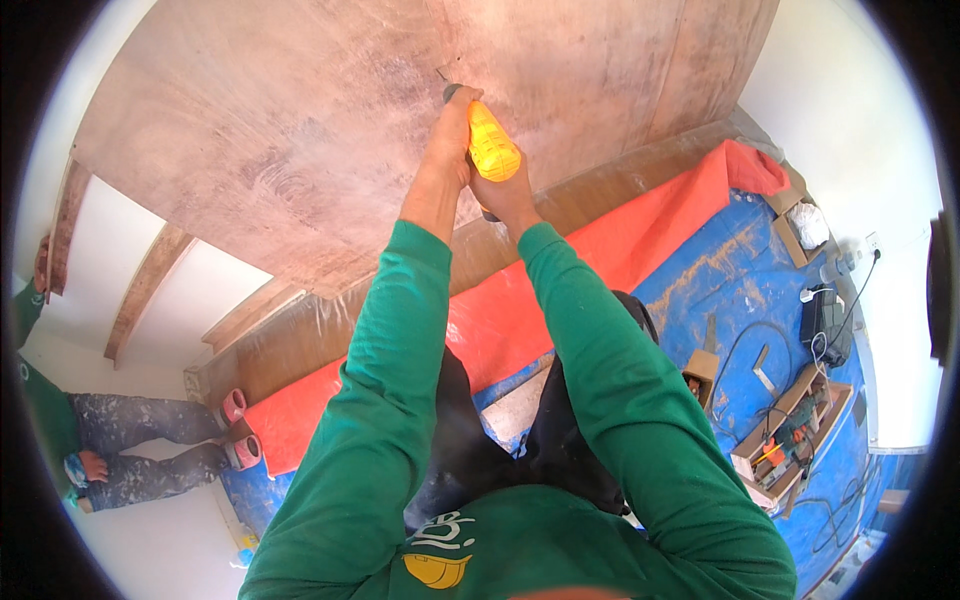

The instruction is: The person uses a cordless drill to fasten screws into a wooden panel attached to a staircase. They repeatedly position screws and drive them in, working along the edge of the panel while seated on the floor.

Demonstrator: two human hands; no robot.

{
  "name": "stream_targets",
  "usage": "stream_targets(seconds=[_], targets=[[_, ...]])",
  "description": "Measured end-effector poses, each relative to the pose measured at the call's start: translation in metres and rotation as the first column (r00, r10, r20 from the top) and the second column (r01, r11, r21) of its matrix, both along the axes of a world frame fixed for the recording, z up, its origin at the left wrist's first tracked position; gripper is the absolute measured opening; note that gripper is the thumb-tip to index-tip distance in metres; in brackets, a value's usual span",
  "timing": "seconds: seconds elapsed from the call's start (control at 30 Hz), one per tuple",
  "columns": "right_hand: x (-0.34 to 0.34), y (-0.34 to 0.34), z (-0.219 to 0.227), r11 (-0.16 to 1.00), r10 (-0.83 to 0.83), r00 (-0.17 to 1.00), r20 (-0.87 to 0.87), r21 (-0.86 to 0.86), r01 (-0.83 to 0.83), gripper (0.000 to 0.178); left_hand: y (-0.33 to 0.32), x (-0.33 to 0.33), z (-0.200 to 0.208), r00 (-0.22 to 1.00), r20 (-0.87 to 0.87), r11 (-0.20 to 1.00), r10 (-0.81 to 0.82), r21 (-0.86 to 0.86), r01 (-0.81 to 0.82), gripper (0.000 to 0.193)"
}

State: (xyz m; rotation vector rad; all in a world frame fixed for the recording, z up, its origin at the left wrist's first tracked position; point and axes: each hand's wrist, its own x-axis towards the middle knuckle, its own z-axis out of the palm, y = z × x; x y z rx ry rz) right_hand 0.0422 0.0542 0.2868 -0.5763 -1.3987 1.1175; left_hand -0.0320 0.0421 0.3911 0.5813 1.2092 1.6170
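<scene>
Both my arms reach up and forward to a yellow power drill (494, 150), its dark front end pointing at a large plywood panel (300, 120). My left hand (456, 135) is closed around the front part of the drill, next to the chuck. Lower down, my right hand (506, 192) wraps round the grip, mostly hidden by the drill body. A thin bit (443, 75) shows at the tip, close to or against the panel; I cannot tell whether it has gone in. A small dark mark is on the wood beside it.
At the left stands a person (140, 440) in spattered trousers. Wooden battens (145, 290) show past the panel's edge. Red sheeting (620, 240) runs along the panel's foot over a blue floor sheet (730, 280). A wooden toolbox (795, 435), cables and a black case (825, 325) lie at right.
</scene>
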Motion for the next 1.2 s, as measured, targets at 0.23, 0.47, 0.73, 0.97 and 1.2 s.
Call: stream_targets(seconds=[0.23,0.47,0.73,0.97,1.2], targets=[[-0.0008,0.0009,0.0007,0.999,0.004,1.0,0.004,0.036,-0.004,0.024,-0.0013,0.0006,0.0026,1.0,-0.005,1.0,0.001,-0.008,-0.001,0.028],[-0.0018,0.0017,-0.0007,0.999,0.02,1.0,-0.007,0.028,-0.02,0.025,0.002,-0.0011,0.0021,1.0,-0.026,1.0,0.011,-0.013,-0.012,0.027],[-0.0054,0.0037,-0.0013,1.0,-0.015,1.0,-0.004,-0.007,0.015,0.027,0.0053,-0.0037,-0.0024,1.0,-0.013,1.0,-0.012,0.019,0.013,0.028],[-0.0048,0.0027,-0.0012,1.0,-0.003,1.0,-0.022,-0.031,0.002,0.027,0.0081,-0.0059,-0.0036,1.0,-0.019,1.0,0.006,-0.014,-0.007,0.026],[-0.0081,0.0057,-0.0034,1.0,-0.002,1.0,-0.03,-0.019,0.002,0.028,0.0068,-0.0054,-0.0018,0.999,-0.028,1.0,0.017,-0.018,-0.017,0.026]])
